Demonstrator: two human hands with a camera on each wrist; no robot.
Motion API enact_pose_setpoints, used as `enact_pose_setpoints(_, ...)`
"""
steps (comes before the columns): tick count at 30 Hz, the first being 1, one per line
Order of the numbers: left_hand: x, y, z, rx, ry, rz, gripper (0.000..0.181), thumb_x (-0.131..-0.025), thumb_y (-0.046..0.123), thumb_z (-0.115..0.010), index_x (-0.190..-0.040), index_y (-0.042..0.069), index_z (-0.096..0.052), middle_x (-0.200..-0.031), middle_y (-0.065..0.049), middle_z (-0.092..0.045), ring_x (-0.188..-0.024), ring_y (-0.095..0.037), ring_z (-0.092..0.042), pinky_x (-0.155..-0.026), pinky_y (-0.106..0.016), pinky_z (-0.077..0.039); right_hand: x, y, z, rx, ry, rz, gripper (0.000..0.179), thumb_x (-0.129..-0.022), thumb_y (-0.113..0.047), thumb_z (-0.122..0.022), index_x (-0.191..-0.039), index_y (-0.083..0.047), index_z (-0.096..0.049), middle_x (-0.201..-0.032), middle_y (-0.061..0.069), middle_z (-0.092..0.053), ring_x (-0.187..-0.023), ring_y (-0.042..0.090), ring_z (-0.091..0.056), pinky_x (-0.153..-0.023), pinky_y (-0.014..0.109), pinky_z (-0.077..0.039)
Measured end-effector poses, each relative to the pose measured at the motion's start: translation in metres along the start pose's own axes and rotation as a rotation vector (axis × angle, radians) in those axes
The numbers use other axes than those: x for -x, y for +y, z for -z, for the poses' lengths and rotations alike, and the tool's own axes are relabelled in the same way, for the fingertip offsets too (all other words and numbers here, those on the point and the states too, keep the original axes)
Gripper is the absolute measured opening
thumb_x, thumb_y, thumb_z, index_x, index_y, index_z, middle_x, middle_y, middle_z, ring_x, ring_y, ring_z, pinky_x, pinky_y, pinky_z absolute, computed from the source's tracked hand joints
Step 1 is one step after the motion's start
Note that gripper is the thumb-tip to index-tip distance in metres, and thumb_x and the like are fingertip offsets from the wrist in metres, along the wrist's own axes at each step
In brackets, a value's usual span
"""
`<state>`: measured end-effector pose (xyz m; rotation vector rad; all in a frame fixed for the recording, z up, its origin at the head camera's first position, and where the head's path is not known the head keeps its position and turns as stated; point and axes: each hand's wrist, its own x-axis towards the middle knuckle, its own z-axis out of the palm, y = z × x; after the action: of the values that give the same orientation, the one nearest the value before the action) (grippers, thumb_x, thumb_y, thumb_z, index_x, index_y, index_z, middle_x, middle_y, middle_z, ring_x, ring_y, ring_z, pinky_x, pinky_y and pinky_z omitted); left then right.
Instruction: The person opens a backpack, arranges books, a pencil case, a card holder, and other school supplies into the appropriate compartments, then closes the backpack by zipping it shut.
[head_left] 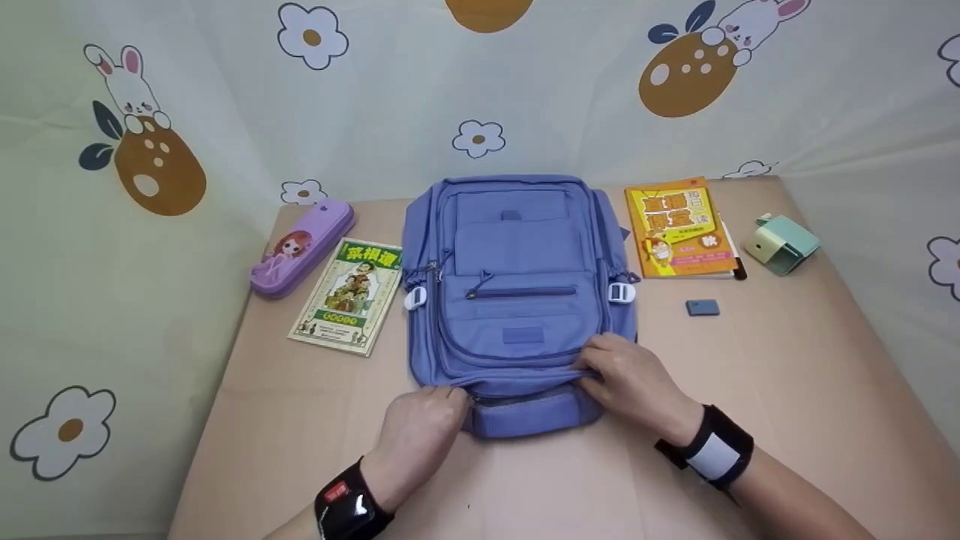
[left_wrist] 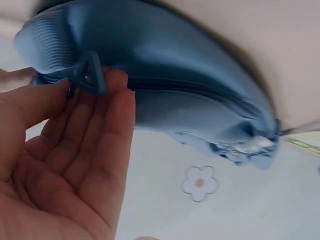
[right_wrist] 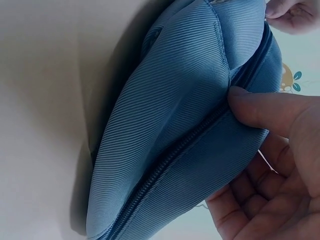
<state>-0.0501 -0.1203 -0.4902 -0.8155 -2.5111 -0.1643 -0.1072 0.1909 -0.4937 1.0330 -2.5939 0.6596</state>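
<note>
A blue backpack (head_left: 517, 247) lies front side up, with its near end between the two hands. At the left of that end, my left hand (head_left: 424, 431) pinches a zipper pull, whose blue triangular loop (left_wrist: 91, 74) stands out beside the fingers in the left wrist view. My right hand (head_left: 637, 382) grips the fabric at the right of the near end. In the right wrist view, the thumb of the right hand (right_wrist: 280, 150) presses on cloth next to the zipper (right_wrist: 165, 160), with the fingers behind the fold. The zipper teeth there look closed.
Left of the backpack are a purple pencil case (head_left: 304, 247) and a green-covered book (head_left: 349, 296). To its right lie an orange book (head_left: 679, 229), a small dark blue block (head_left: 703, 307) and a green pencil sharpener (head_left: 784, 244). A patterned curtain (head_left: 390, 97) stands behind the table (head_left: 750, 397).
</note>
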Motion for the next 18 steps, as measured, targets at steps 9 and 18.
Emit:
enact_pose_setpoints(9, 0.009, -0.015, -0.001, 0.009, 0.091, -0.013, 0.031, -0.081, 0.017, -0.086, -0.070, 0.012, -0.057, -0.055, 0.003, -0.052, -0.044, -0.012, -0.048, -0.035, -0.027, -0.035, 0.000, -0.005, 0.004, -0.003, -0.037, -0.015, 0.021, -0.076, -0.005, -0.086, -0.091, -0.012, -0.073, -0.092, -0.003, -0.065, -0.086, 0.015, -0.061, -0.072, 0.032, -0.054)
enact_pose_setpoints(18, 0.008, -0.016, -0.003, 0.027, 0.097, -0.010, 0.029, -0.082, 0.016, -0.085, -0.074, 0.013, -0.058, -0.058, 0.004, -0.054, -0.047, -0.011, -0.052, -0.037, -0.027, -0.039, -0.024, -0.039, 0.011, -0.028, -0.109, 0.071, 0.036, -0.086, -0.040, -0.082, -0.107, -0.012, -0.075, -0.102, -0.002, -0.066, -0.094, 0.018, -0.061, -0.083, 0.039, -0.052)
